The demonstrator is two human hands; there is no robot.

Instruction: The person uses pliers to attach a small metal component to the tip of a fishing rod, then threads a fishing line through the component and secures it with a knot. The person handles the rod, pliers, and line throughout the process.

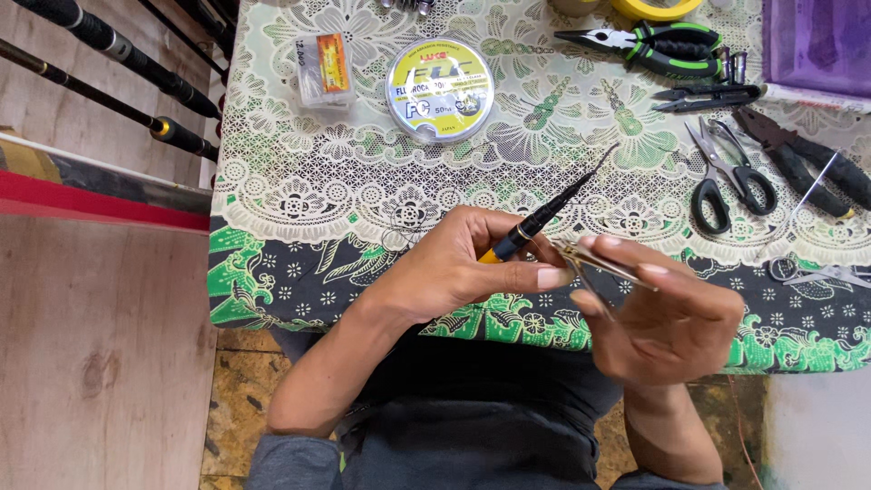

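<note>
My left hand (454, 268) grips a slim black rod tip (544, 216) with a yellow band near my fingers; its thin end points up and right over the table. My right hand (667, 313) pinches a thin gold-coloured metal piece (603, 263) that meets the rod just beside my left thumb. Both hands hover at the near edge of the table, which is covered by a green and white patterned cloth (308, 181). A fine loop of line (399, 231) lies on the cloth left of my left hand.
A round spool of fishing line (440, 89) and a small clear packet (325, 68) lie at the back. Green-handled pliers (653, 44), black scissors (730, 172), dark pliers (807, 159) and yellow tape (655, 8) sit right. Black rods (118, 86) lean at left.
</note>
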